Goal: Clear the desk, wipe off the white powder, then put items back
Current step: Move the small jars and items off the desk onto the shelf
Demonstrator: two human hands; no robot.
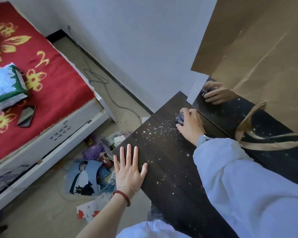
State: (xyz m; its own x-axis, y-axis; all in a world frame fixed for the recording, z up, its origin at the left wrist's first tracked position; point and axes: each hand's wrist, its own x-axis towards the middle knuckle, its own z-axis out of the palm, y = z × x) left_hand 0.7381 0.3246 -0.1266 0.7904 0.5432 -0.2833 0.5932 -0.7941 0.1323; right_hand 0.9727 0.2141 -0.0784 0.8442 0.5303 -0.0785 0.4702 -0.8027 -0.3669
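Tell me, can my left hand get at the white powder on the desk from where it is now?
Probably yes. The left hand lies flat on the desk, with white powder just beyond its fingertips and nothing between.

Dark wood-grain desk (163, 162) looks matt, dusted with white powder (160, 133); the brown paper bag (258, 54) is smooth, creased.

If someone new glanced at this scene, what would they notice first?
White powder speckles the dark desk. At its far end the right hand presses a dark cloth; the left hand lies flat on the near-left edge. A red bedspread fills the upper left.
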